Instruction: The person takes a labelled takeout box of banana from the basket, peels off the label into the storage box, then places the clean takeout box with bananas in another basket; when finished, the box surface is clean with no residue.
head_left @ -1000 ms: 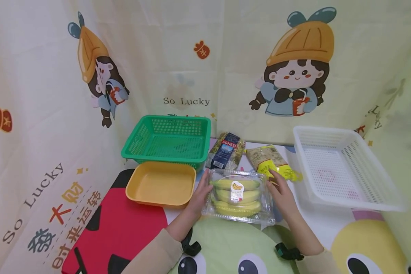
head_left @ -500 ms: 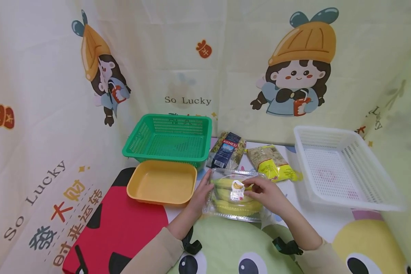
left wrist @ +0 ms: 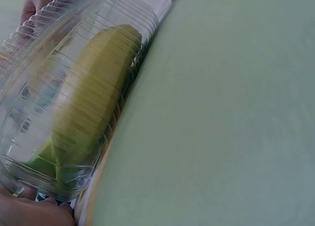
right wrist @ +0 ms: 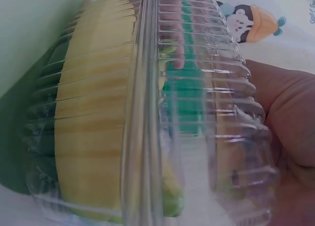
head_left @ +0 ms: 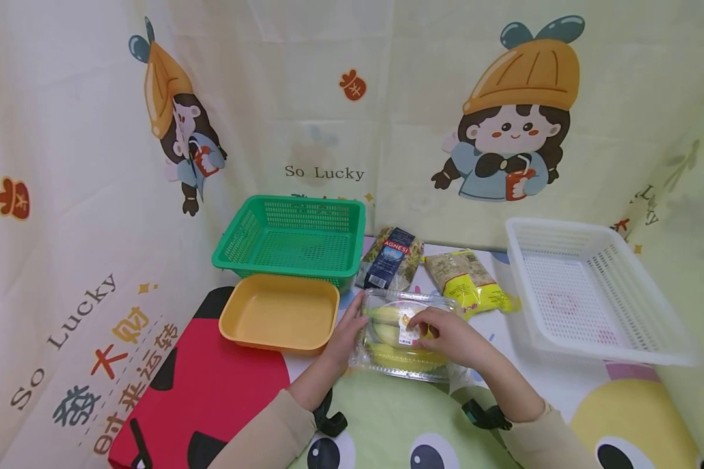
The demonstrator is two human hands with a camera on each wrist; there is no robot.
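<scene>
Head view: left hand (head_left: 347, 332) steadies the banana box (head_left: 387, 355); right hand (head_left: 446, 335) grasps its lid. Wrist views show only the box's ribbed walls.

The person wore beige long sleeves (head_left: 270, 433) that reached to both wrists. A black strap (head_left: 328, 417) sat at the left wrist, and another black strap (head_left: 482, 415) at the right.

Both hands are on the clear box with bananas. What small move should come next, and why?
Probably lift the lid's edge with the right hand while the left hand steadies the clear banana box. The right hand's fingers rest on top near the label, the left presses the box's left side, and the box looks closed on the table.
</scene>
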